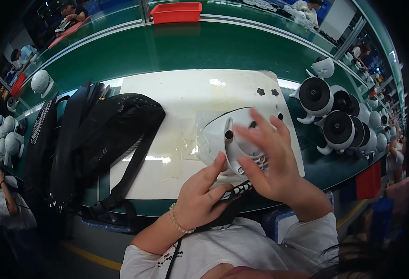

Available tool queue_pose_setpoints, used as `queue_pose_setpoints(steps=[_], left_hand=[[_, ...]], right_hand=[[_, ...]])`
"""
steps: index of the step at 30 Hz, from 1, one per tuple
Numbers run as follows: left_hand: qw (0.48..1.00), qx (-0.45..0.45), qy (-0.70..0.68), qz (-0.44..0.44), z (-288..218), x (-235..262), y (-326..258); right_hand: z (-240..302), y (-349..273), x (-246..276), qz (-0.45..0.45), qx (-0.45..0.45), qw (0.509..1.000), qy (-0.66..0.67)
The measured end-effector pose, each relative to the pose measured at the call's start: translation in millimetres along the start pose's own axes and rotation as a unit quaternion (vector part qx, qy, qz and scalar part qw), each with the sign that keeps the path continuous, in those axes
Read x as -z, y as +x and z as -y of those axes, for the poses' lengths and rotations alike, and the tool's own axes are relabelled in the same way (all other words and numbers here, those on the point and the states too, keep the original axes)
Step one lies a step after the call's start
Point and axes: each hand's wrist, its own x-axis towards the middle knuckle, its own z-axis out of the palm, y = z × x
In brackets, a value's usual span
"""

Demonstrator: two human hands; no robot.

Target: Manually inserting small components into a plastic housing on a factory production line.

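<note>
A white curved plastic housing (220, 131) rests on the pale work mat (167, 88) in front of me, on clear plastic film. It has a dark round hole and small fittings along its near side. My left hand (204, 193) is at its near left edge, thumb raised close to the shell. Between its curled fingers is a black strip with white spots (241, 189). My right hand (272, 160) hovers over the housing's right part, fingers spread and blurred by motion. Whether its fingertips touch the shell is hard to see.
A black mesh bag with straps (116, 121) covers the mat's left side. White round devices with black discs (338, 130) crowd the right. Small black flower-shaped pieces (260, 92) lie on the mat's far right. A red bin (176, 12) stands at the back; other people work beyond.
</note>
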Motion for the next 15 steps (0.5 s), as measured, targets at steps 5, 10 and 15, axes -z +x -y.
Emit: queue_pose_setpoints(steps=[5, 10, 15], left_hand=[[0.999, -0.009, 0.006, -0.04, -5.8, -3.3, 5.0], [0.999, 0.017, -0.031, -0.035, -2.6, -8.2, 3.7], [0.998, 0.02, -0.036, -0.04, 0.2, -9.8, 2.2]], right_hand=[[2.2, -29.0, -5.7, -0.072, -0.084, 0.988, 0.103], [10.1, -32.1, -8.8, -0.045, -0.125, 0.986, 0.096], [12.7, -31.2, -13.7, -0.029, -0.141, 0.988, 0.052]])
